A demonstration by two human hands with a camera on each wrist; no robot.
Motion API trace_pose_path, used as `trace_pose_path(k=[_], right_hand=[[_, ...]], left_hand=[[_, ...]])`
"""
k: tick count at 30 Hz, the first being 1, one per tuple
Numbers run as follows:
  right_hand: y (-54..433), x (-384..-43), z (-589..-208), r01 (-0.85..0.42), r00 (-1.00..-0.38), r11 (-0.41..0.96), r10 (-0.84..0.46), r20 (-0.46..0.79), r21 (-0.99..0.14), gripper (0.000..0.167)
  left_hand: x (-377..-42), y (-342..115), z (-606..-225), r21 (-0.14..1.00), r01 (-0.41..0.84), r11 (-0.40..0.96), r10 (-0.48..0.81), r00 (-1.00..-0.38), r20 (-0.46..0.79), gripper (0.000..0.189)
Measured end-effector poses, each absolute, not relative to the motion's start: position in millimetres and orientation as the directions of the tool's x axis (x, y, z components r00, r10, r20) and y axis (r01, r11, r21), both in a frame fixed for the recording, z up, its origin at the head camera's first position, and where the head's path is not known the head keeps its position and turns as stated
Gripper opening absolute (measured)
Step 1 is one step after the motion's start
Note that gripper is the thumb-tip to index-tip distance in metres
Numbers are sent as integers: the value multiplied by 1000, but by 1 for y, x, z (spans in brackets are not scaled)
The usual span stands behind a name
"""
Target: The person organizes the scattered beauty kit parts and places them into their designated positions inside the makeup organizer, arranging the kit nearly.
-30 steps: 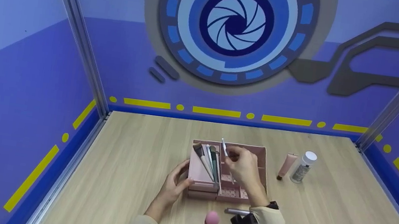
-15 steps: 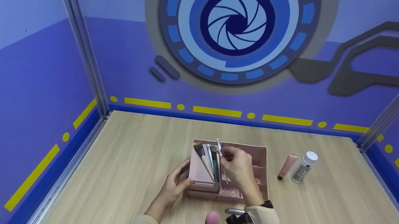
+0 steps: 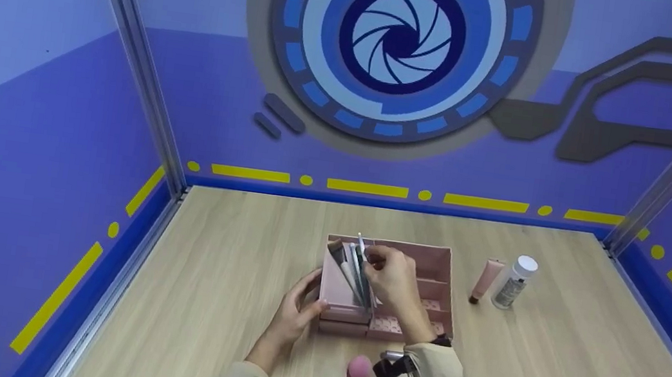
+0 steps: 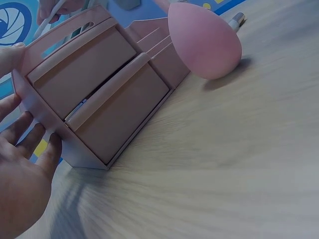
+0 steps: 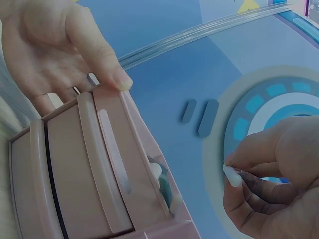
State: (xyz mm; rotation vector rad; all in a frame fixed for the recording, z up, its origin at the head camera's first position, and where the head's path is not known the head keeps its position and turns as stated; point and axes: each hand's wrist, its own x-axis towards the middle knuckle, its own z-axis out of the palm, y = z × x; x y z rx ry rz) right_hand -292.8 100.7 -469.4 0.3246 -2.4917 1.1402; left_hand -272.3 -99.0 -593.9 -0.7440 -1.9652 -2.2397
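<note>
A pink makeup organizer [image 3: 449, 275] stands on the table, with drawers [image 4: 92, 69] on its left front and several makeup brushes [image 3: 356, 282] in the top slot above them. My left hand [image 3: 289, 319] rests on the organizer's left side, fingertips against the wall and thumb [image 5: 121, 79] on the top front edge. Over the brush slot, my right hand [image 3: 392, 280] pinches a slim white stick [image 3: 361, 241] between thumb and fingers, its upper end pointing up and back. The stick's lower part is hidden behind the right hand in the head view.
A pink egg-shaped makeup sponge [image 3: 359, 369] lies in front of the organizer. Beside it a silver tube [image 3: 392, 355] is partly covered by the right wrist camera. To the right stand a pink squeeze tube [image 3: 487, 281] and a white-capped bottle [image 3: 514, 283]. Blue panels [image 3: 288, 156] enclose the table.
My right hand has moved left with the white stick, from over the open compartments to right beside the brushes. The left hand stays in place on the organizer.
</note>
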Motion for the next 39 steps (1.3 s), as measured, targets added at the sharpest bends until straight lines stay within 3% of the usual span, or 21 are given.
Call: trace_pose_path(k=[8, 29, 39], right_hand=[[98, -294, -474, -417, -866, 643, -67, 495, -642, 20], [112, -291, -473, -378, -880, 637, -24, 474, -671, 22], [120, -284, -474, -354, -897, 643, -27, 441, -679, 21]], left_hand=[[-273, -99, -595, 905, 402, -140, 249, -870, 425, 59], [-275, -98, -591, 915, 397, -73, 240, -883, 403, 60], [-272, -98, -590, 913, 389, -121, 242, -881, 407, 61]])
